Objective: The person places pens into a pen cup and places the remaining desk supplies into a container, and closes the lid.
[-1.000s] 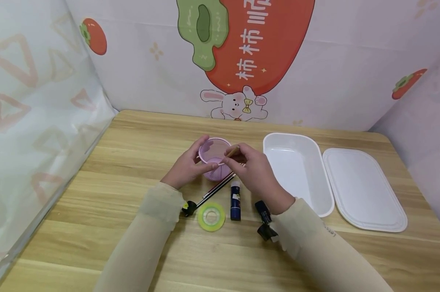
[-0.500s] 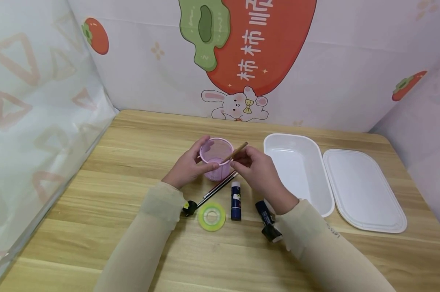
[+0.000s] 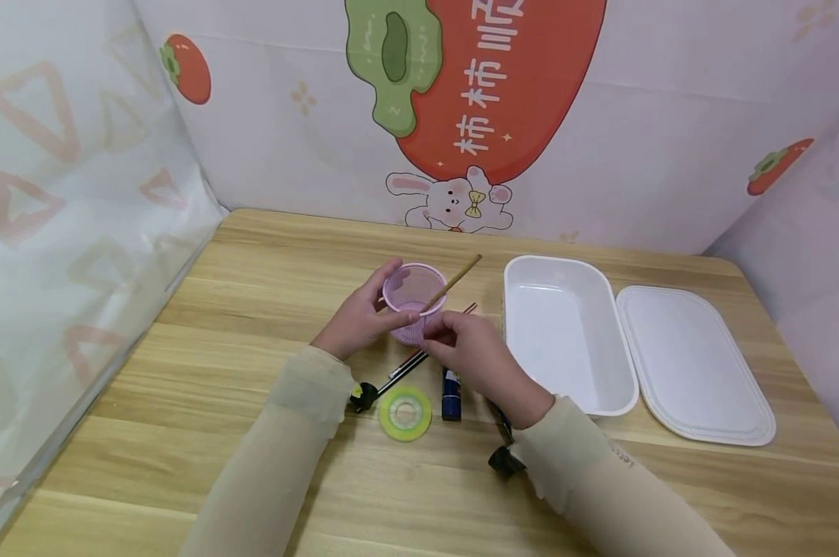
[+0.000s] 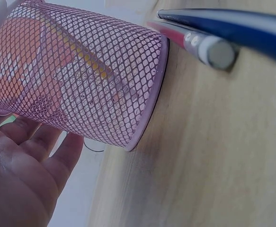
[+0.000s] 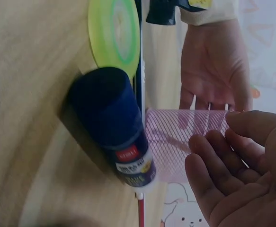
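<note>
The right hand point(image 3: 478, 352) has let go of the wooden pencil point(image 3: 461, 276), which now leans unaided inside the pink mesh cup point(image 4: 81, 75), and its empty, loosely bent fingers have lowered beside the cup's wall, near a red eraser-tipped pencil point(image 4: 199, 46) and a dark blue pen point(image 4: 232, 21). The left hand point(image 3: 357, 319) grips the cup between thumb and fingers near the wooden table's point(image 3: 245, 325) middle, though whether its base touches the wood is hard to tell. Outward lie a glue stick point(image 5: 111, 111), tape roll point(image 3: 392, 428), white container point(image 3: 566, 348) and white lid point(image 3: 694, 363), with a persimmon-printed wall cloth point(image 3: 308, 155) behind.
</note>
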Demonstrator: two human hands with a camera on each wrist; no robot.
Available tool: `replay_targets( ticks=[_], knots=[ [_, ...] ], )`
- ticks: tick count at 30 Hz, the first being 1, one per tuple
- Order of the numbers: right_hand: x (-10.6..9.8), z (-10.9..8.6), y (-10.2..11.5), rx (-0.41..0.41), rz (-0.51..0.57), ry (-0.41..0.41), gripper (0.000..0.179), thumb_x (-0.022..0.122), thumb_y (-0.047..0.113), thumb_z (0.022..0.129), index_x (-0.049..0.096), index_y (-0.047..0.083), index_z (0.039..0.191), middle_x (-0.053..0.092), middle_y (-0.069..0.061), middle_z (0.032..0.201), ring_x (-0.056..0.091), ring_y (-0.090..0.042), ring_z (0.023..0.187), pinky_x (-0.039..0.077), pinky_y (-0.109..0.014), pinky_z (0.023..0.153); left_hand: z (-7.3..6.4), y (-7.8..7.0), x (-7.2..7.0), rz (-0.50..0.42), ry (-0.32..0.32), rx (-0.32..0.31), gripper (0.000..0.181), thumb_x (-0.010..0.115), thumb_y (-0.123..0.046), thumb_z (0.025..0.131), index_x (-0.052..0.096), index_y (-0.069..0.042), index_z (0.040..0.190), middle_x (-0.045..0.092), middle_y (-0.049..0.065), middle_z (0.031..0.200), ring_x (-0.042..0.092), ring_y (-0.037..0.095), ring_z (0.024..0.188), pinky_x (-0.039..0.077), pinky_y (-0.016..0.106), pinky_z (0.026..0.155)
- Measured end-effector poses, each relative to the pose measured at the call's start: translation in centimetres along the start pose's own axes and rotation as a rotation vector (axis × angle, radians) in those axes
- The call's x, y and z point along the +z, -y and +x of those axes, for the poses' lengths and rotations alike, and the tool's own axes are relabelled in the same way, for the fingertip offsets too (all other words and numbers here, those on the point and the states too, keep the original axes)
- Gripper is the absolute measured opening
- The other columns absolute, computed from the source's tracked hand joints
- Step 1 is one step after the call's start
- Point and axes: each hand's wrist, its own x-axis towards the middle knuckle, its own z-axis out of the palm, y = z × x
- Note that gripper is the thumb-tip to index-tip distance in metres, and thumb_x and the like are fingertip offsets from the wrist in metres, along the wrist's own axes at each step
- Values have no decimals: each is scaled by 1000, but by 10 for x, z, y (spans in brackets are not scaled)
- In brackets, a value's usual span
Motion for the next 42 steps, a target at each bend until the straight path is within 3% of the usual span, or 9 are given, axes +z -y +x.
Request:
replay_targets(
  ticks=[6,18,31,37,42],
  knots=[
    [14,0,0,-24,-97,37,9,70,23,84,69,18,93,63,12,81,57,-5,74,50,-23,67,1,3,0,-14,0,3,88,73,-25,82,17,-17,149,31,3,149,29,24,136,27,38,109],
    [28,6,-4,-6,-1,150,13,67,17,86,69,15,99,64,11,88,58,-5,82,51,-23,74,2,3,-1,-7,-2,4,88,73,-25,82,17,-17,149,32,3,149,29,23,136,28,37,109],
    [36,16,-4,-108,-42,179,12,67,11,85,69,11,97,67,5,90,61,-5,82,51,-22,76,0,3,-1,-30,9,0,88,72,-25,82,16,-17,150,31,2,149,27,22,137,27,38,110],
    [38,18,-2,-184,-102,237,16,66,2,80,70,10,94,67,2,89,60,-8,82,51,-25,77,0,2,-1,-42,10,15,87,72,-23,82,17,-18,149,31,3,149,28,23,136,27,37,109],
    [42,20,-2,-209,-122,236,21,67,-2,77,70,10,94,67,2,88,61,-10,84,51,-26,77,1,2,-2,-44,9,6,87,72,-23,82,17,-20,149,31,2,149,28,23,136,28,38,109]
  ],
)
